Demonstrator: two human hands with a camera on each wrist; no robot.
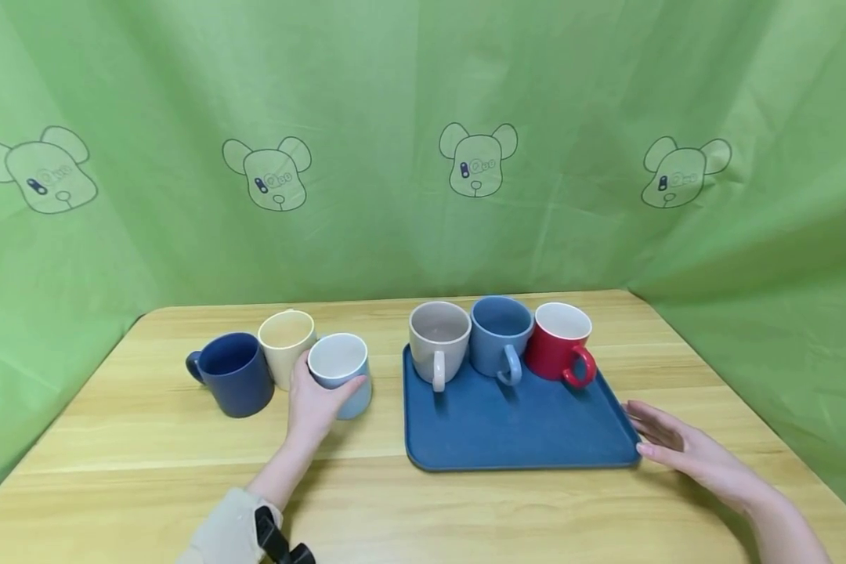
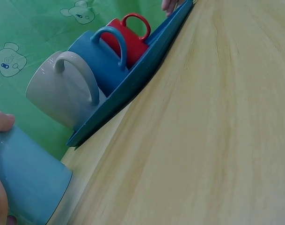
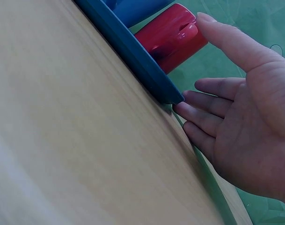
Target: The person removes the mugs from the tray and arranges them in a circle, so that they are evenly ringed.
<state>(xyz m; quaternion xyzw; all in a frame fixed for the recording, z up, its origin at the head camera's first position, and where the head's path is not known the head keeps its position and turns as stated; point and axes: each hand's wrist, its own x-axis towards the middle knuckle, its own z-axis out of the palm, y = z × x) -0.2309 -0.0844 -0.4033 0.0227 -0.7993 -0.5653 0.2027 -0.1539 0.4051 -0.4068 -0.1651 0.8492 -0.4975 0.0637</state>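
Note:
My left hand [image 1: 313, 399] grips a light blue mug [image 1: 352, 399] with a white inside, thumb across its front and fingers round its left side. In the left wrist view the same light blue mug [image 2: 30, 173] stands with its base at the wooden table. Just left of that hand are a cream mug [image 1: 282, 356] and a dark blue mug [image 1: 240, 384]. At the right edge of a blue tray [image 1: 515, 439] is my right hand [image 1: 698, 458], its fingers extended and fingertips right at the rim. In the right wrist view the right hand [image 3: 254, 112] has its palm showing and holds nothing.
Along the tray's back stand a grey mug [image 1: 437, 337], a medium blue mug [image 1: 497, 341] and a red mug [image 1: 553, 348], handles toward me. Behind the wooden table [image 1: 465, 517] hangs a green curtain [image 1: 366, 235] with printed bear heads.

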